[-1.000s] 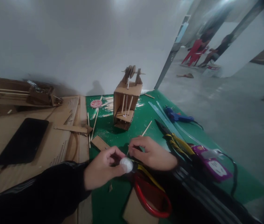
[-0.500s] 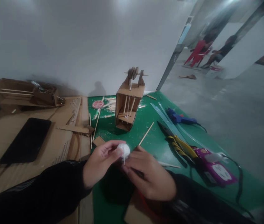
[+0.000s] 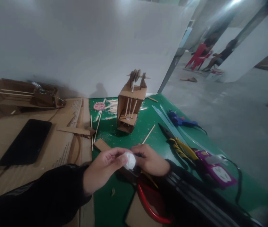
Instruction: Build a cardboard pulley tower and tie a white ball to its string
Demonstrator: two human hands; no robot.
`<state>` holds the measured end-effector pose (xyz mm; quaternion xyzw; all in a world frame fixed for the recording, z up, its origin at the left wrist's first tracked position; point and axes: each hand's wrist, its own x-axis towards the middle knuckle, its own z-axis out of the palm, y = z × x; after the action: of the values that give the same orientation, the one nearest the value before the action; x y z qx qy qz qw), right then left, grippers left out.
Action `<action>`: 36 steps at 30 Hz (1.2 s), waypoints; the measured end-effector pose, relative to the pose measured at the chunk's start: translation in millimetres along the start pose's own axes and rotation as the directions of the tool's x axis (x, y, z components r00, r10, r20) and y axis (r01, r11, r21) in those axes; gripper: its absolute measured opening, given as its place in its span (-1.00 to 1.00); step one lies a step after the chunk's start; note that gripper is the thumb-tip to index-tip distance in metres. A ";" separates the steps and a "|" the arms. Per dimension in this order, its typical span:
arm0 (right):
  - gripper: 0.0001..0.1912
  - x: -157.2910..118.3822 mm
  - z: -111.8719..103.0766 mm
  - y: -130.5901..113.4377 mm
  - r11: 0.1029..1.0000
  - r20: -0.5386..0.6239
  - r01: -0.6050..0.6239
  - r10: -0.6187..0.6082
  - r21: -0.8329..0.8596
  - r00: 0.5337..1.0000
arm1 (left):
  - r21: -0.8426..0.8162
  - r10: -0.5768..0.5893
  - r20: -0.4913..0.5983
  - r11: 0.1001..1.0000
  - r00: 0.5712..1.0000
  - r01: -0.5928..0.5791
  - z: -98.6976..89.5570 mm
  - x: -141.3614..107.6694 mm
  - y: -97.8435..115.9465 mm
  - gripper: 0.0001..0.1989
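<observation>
A small white ball (image 3: 130,160) is pinched between the thumb and fingers of my left hand (image 3: 105,168). Close against its right side is my right hand (image 3: 151,159), fingers curled; what they grip, if anything, is hidden. Under the hands lies a tool with a red handle (image 3: 148,208), partly covered by my right sleeve. Beyond them a cardboard box frame (image 3: 134,91) stands upright, with sticks inside and round discs on a rod at its top. A thin stick (image 3: 149,133) lies just past my right hand.
Yellow-black pliers (image 3: 183,148), a blue glue gun (image 3: 181,120) and a purple box (image 3: 216,170) lie right on the green table (image 3: 110,134). A black tablet (image 3: 26,142) and cardboard assembly (image 3: 27,94) are left. Two people sit far back right.
My right hand has shifted up and is now beside the ball, uncovering more of the red handle. The ball has moved slightly right and down with my left hand.
</observation>
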<state>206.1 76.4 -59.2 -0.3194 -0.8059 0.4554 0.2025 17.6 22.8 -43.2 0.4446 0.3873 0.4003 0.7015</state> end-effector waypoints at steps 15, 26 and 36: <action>-0.72 0.2 -14.8 -15.6 0.983 -0.079 -0.110 0.099 -0.148 0.992 | -0.116 -0.145 0.009 0.983 0.989 0.145 0.8 5.2 -8.9 -0.63; -0.79 -8.6 -29.1 -8.9 0.846 -0.246 0.150 -0.023 0.511 0.969 | -0.335 -0.051 -0.272 0.941 0.961 -0.045 -8.0 14.7 -9.6 -0.74; -0.76 -6.3 -25.8 -11.9 0.802 -0.389 0.082 0.195 0.592 0.900 | -0.375 -0.125 -0.200 0.926 0.972 0.042 -5.3 12.0 -10.1 -0.76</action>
<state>222.6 83.1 -36.2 -0.3568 -0.5467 0.6084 0.4513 19.6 32.5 -56.4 0.2413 0.3991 0.4821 0.7417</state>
